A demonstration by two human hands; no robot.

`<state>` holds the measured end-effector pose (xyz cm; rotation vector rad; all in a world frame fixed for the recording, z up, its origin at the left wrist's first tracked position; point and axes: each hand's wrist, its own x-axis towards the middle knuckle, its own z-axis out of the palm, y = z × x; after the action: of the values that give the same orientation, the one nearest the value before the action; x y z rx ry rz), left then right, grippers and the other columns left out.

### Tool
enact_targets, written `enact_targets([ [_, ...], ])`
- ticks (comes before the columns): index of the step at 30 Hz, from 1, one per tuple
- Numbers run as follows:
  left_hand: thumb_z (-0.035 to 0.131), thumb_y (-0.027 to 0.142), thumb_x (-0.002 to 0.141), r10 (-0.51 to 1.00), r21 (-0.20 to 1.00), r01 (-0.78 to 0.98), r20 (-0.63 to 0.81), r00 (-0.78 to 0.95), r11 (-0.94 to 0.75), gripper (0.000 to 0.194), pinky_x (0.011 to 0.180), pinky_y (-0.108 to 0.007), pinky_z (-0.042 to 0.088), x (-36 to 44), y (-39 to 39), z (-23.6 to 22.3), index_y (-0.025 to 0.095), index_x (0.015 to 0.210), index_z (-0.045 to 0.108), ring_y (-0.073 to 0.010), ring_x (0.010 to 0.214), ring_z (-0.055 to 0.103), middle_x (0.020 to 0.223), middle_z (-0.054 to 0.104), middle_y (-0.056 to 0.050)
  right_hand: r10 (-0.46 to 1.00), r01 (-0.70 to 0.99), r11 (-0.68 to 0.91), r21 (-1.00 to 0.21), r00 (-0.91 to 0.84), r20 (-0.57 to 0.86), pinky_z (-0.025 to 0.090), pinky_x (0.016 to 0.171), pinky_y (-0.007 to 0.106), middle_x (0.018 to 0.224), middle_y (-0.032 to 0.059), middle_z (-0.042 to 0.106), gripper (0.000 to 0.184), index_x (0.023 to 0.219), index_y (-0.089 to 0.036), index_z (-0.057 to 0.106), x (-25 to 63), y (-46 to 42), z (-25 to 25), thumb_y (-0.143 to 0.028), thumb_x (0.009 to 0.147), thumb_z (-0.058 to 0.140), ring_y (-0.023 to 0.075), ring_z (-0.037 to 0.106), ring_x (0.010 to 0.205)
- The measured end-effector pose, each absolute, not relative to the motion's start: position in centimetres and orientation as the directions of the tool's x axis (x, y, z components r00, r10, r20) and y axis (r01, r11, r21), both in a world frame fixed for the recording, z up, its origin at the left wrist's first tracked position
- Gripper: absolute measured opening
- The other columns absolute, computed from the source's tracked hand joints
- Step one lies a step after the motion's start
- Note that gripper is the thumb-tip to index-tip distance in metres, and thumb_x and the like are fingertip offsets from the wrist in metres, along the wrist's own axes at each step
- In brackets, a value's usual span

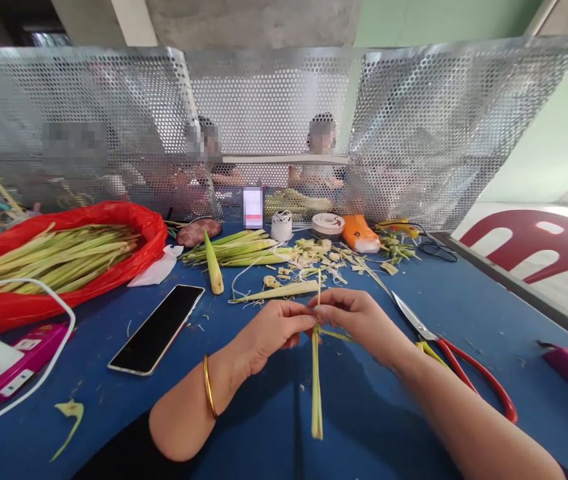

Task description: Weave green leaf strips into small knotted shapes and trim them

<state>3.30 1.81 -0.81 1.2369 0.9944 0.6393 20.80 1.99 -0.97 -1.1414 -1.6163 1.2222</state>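
Both my hands meet at the middle of the blue table around a bundle of pale green leaf strips [317, 393], whose long ends hang down toward me. My left hand [289, 323] pinches the strips from the left side, thumb and fingers pressed together. From the other side my right hand [347, 311] pinches the same spot; one thin strip end sticks up between the hands and another juts out to the right. The exact fold under the fingertips is hidden. Just beyond lie a pale pointed leaf piece [284, 291] and a green-tipped shoot [213, 267].
Red-handled scissors [459, 363] lie right, beside my forearm. A phone [159, 328] rests left, near a red bag [151, 227] of leaf strips. Leaf scraps, a string spool [281, 227], a tape roll [327, 225] and an orange packet [359, 233] sit before a perforated metal screen [269, 93]; people sit behind it.
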Motion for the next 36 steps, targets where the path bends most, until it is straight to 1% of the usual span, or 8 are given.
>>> enact_targets([
  [3, 0.065, 0.038, 0.077, 0.848, 0.965, 0.151, -0.260, 0.461, 0.214, 0.026, 0.046, -0.022, 0.021, 3.7, 1.6, -0.9, 0.014, 0.082, 0.075, -0.0057, 0.047, 0.034, 0.067, 0.069, -0.005, 0.975, 0.122, 0.109, -0.987, -0.206, 0.082, 0.037, 0.052, 0.024, 0.052, -0.0047, 0.052, 0.028, 0.058, -0.018, 0.055, 20.2, 1.8, -1.5, -0.038, 0.075, 0.065, 0.0101, 0.046, 0.051],
  [12, 0.070, 0.036, 0.070, 0.857, 0.962, 0.187, -0.264, 0.442, 0.199, 0.023, 0.046, -0.024, 0.021, 4.3, 1.0, -1.0, 0.015, 0.080, 0.077, -0.0069, 0.045, 0.033, 0.066, 0.071, -0.005, 0.997, 0.133, 0.077, -0.988, 0.018, 0.081, 0.034, 0.045, 0.023, 0.047, -0.0053, 0.047, 0.030, 0.058, -0.021, 0.048, 19.6, 1.3, -2.6, -0.041, 0.076, 0.061, 0.0099, 0.042, 0.045],
  [18, 0.071, 0.034, 0.069, 0.814, 0.952, 0.140, -0.306, 0.494, 0.273, 0.019, 0.046, -0.024, 0.021, 4.3, 0.9, -0.9, 0.015, 0.073, 0.074, -0.0065, 0.044, 0.033, 0.064, 0.071, -0.005, 0.982, 0.230, 0.178, -0.957, 0.017, 0.187, 0.032, 0.044, 0.023, 0.050, -0.0053, 0.044, 0.029, 0.058, -0.021, 0.046, 19.4, 1.0, -2.5, -0.037, 0.079, 0.057, 0.0101, 0.039, 0.047],
  [25, 0.070, 0.033, 0.069, 0.786, 0.954, 0.198, -0.299, 0.541, 0.226, 0.020, 0.046, -0.024, 0.027, 4.3, 0.6, -1.1, 0.014, 0.067, 0.074, -0.0070, 0.043, 0.038, 0.065, 0.072, -0.006, 0.949, 0.394, 0.297, -0.870, -0.022, 0.315, 0.033, 0.052, 0.024, 0.055, -0.0048, 0.045, 0.028, 0.057, -0.021, 0.043, 19.0, 0.7, -3.2, -0.026, 0.082, 0.054, 0.0113, 0.040, 0.055],
  [28, 0.071, 0.033, 0.069, 0.811, 0.949, 0.142, -0.315, 0.493, 0.282, 0.019, 0.046, -0.023, 0.027, 4.5, 0.6, -1.4, 0.014, 0.065, 0.072, -0.0072, 0.044, 0.043, 0.067, 0.072, -0.007, 0.954, 0.383, 0.283, -0.879, -0.022, 0.298, 0.034, 0.053, 0.024, 0.055, -0.0044, 0.046, 0.028, 0.058, -0.021, 0.046, 19.4, 1.3, -3.2, -0.029, 0.084, 0.053, 0.0120, 0.043, 0.055],
  [30, 0.072, 0.036, 0.070, 0.838, 0.942, 0.060, -0.322, 0.441, 0.330, 0.022, 0.046, -0.022, 0.028, 4.5, 0.8, -1.5, 0.014, 0.069, 0.072, -0.0077, 0.047, 0.049, 0.074, 0.073, -0.008, 0.947, 0.368, 0.289, -0.884, 0.027, 0.321, 0.039, 0.059, 0.025, 0.063, -0.0019, 0.055, 0.025, 0.066, -0.020, 0.055, 20.0, 1.8, -2.9, -0.034, 0.087, 0.051, 0.0141, 0.050, 0.062],
  [33, 0.068, 0.044, 0.076, 0.870, 0.915, -0.082, -0.345, 0.354, 0.396, 0.032, 0.047, -0.020, 0.034, 4.3, 1.2, -1.6, 0.014, 0.082, 0.071, -0.0091, 0.052, 0.056, 0.083, 0.074, -0.011, 0.872, 0.404, 0.330, -0.853, 0.217, 0.439, 0.042, 0.072, 0.029, 0.081, 0.0025, 0.063, 0.023, 0.083, -0.020, 0.063, 21.0, 2.5, -2.5, -0.039, 0.088, 0.051, 0.0181, 0.055, 0.078],
  [36, 0.063, 0.046, 0.081, 0.886, 0.889, -0.178, -0.362, 0.289, 0.421, 0.034, 0.049, -0.020, 0.039, 4.0, 1.5, -1.4, 0.014, 0.092, 0.070, -0.0109, 0.054, 0.061, 0.085, 0.074, -0.011, 0.815, 0.381, 0.303, -0.874, 0.372, 0.445, 0.039, 0.066, 0.029, 0.070, 0.0001, 0.056, 0.028, 0.073, -0.020, 0.058, 21.4, 2.6, -2.3, -0.046, 0.084, 0.057, 0.0166, 0.050, 0.070],
])
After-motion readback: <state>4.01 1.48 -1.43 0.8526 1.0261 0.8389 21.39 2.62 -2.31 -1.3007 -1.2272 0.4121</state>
